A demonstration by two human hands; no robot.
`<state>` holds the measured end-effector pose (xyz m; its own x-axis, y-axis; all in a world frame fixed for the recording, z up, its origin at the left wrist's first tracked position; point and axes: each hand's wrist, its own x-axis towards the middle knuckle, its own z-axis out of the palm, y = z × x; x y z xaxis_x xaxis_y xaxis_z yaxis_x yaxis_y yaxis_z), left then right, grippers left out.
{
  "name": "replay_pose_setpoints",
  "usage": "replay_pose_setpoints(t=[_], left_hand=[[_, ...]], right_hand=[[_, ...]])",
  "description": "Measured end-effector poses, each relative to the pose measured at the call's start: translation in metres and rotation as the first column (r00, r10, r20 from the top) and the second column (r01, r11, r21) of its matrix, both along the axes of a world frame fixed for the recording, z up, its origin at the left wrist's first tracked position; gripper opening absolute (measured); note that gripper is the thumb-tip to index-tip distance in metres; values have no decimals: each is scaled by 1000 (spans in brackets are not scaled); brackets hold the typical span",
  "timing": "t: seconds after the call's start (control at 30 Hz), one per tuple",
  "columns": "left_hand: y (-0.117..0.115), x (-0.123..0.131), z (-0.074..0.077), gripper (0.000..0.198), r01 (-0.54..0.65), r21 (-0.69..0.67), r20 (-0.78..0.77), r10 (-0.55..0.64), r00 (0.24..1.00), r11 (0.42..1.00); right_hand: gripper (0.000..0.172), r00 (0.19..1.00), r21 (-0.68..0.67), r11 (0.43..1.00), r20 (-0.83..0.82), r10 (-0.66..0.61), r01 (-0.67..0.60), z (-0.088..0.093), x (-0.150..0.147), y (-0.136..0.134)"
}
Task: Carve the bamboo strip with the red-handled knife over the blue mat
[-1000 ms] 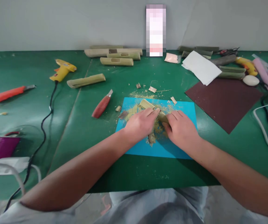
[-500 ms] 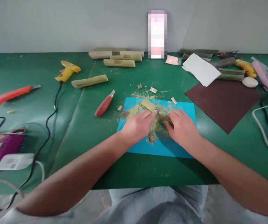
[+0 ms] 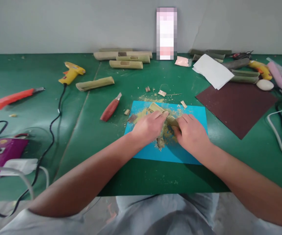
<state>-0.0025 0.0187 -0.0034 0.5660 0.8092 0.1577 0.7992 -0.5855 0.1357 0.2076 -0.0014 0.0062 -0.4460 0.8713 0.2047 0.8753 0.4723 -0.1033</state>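
Observation:
A piece of bamboo tube (image 3: 156,107) lies slantwise over a blue sheet (image 3: 180,156) dusted with yellowish powder. My right hand (image 3: 192,130) is wrapped round its near right end. Over the middle of the tube, my left hand (image 3: 149,125) is closed, with thumb and fingertips pressed together at the opening. Whatever sits in those fingertips is too hidden to name. A dark, dusty scrap (image 3: 160,142) lies just below the left hand, and a brownish scrap (image 3: 132,118) lies to its left.
On the green table (image 3: 87,130) lie a red-handled knife (image 3: 110,110), an orange utility knife (image 3: 15,98), a yellow glue gun (image 3: 71,72) and several bamboo tubes (image 3: 126,64). To the right is a brown sheet (image 3: 237,107) with white paper (image 3: 213,71). A purple power strip (image 3: 10,148) stands left.
My left hand has shifted slightly right and up along the bamboo tube, covering more of its middle. The right hand keeps its grip. The whole view has shifted a little.

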Motion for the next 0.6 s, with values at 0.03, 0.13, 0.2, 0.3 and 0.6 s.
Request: replay_pose_setpoints(t=[0.03, 0.13, 0.2, 0.3, 0.6], left_hand=[[1, 1, 0, 44, 2, -16, -7, -2, 1000, 1000], [2, 2, 0, 46, 11, -52, -27, -12, 1000, 999], [3, 2, -1, 47, 4, -46, -28, -5, 1000, 999], [4, 2, -3, 46, -9, -37, -16, 9, 1000, 999], [3, 1, 2, 48, -5, -69, -27, 3, 1000, 998]], right_hand=[[11, 1000, -6, 1000, -1, 1, -1, 0, 0, 0], [12, 1000, -21, 1000, -25, -2, 1, 0, 1, 0], [12, 999, -16, 1000, -34, 3, -3, 0, 0, 1], [11, 999, 5, 1000, -41, 12, -12, -2, 1, 1], [11, 998, 14, 1000, -68, 13, -13, -4, 2, 3]])
